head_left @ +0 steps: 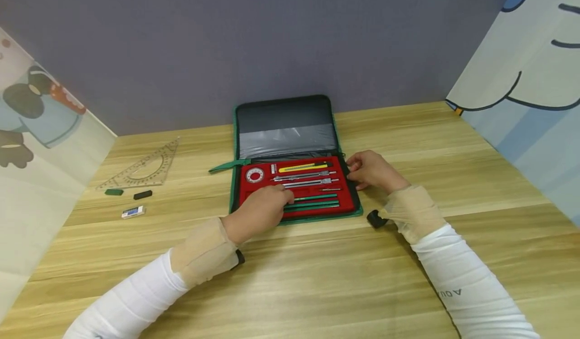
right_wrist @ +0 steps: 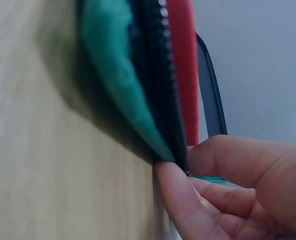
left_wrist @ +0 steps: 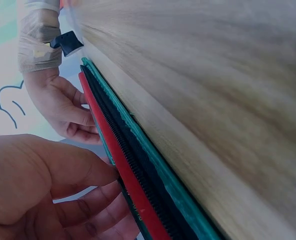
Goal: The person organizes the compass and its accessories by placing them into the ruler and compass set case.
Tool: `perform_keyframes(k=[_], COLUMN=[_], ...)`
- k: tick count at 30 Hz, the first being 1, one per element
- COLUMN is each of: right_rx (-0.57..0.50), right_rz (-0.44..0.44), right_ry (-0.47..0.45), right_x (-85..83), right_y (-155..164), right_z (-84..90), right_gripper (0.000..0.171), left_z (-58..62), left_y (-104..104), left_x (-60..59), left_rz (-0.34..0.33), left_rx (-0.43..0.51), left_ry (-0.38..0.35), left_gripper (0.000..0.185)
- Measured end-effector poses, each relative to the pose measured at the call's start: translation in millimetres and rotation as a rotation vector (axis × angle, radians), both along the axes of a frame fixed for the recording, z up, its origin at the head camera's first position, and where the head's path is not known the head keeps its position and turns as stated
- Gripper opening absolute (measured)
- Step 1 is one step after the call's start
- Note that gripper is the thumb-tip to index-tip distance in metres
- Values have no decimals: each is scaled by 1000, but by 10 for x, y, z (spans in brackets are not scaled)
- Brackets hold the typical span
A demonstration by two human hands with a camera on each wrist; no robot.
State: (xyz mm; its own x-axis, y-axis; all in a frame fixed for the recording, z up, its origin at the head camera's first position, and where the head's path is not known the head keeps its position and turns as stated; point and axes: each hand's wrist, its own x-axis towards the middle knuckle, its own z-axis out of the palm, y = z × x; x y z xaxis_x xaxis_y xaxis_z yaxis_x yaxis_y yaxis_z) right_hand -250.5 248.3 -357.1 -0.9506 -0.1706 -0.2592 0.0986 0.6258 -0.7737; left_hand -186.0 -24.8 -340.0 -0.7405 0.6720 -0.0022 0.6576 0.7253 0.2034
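The head view looks forward and down from above the near side of the wooden tabletop point(head_left: 308, 283), far enough back to take in the whole drawing-instrument case point(head_left: 348, 198) at mid-frame and the grey partition point(head_left: 281, 42) across the top. The left wrist view sits low and close, turned sideways with the tabletop on the right; it faces along the case's near edge, past the left hand point(head_left: 258, 213) at lower left, towards the right hand point(head_left: 373, 170) at upper left. The right wrist view, nearer still and also sideways, puts the tabletop at left and the partition at upper right. All three share the case's edge and the right hand.
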Motion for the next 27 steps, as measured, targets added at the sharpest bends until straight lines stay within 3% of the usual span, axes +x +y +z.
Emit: perform_keyframes(k=[12,19,27], right_rx=[16,11,-1], right_rz=[8,13,16], right_ry=[6,12,15], right_x=[-8,-7,-18], right_y=[6,13,15], right_z=[-4,-2,-31], right_gripper=[42,42,42], left_z=[6,-15,83], left_y=[-76,-351,-756], left_x=[19,-4,-16], left_rz=[21,16,93], left_rx=[7,45,45], left_ry=[-4,57,23], left_gripper=[26,25,21])
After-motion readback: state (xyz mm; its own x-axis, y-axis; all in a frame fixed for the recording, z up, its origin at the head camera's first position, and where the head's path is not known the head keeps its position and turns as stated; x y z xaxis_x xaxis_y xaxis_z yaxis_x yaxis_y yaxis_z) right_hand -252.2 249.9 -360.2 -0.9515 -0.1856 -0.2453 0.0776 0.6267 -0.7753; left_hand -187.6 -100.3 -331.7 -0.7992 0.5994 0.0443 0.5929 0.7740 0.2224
